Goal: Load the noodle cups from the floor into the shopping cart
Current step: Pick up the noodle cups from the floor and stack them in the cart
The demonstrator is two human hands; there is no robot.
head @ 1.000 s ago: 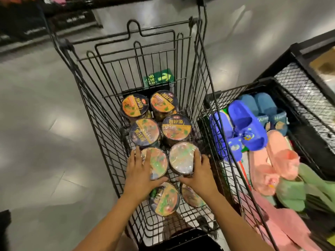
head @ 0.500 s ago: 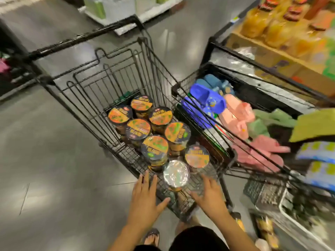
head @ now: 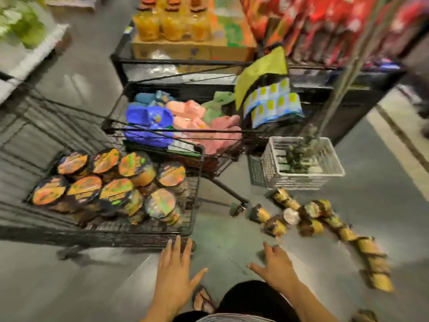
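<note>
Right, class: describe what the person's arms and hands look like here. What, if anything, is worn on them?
Both forearms are bare to the picture's edge; no sleeves show. The left hand and right hand wear no gloves. No watch, bracelet or ring shows, though the picture is blurred.

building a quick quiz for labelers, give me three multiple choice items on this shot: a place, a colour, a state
1. Where do the loose noodle cups lie?
A in a white basket
B on the floor right of the shopping cart
C on a shelf

2. What colour are the slippers at the cart-side end of the wire bin?
A blue
B yellow
C black

3. The left hand and right hand are:
A each gripping a cup
B open, holding nothing
C gripping the cart

1 B, strewn on the floor; 2 A, blue beside pink ones; 3 B, fingers spread, nothing in them.
</note>
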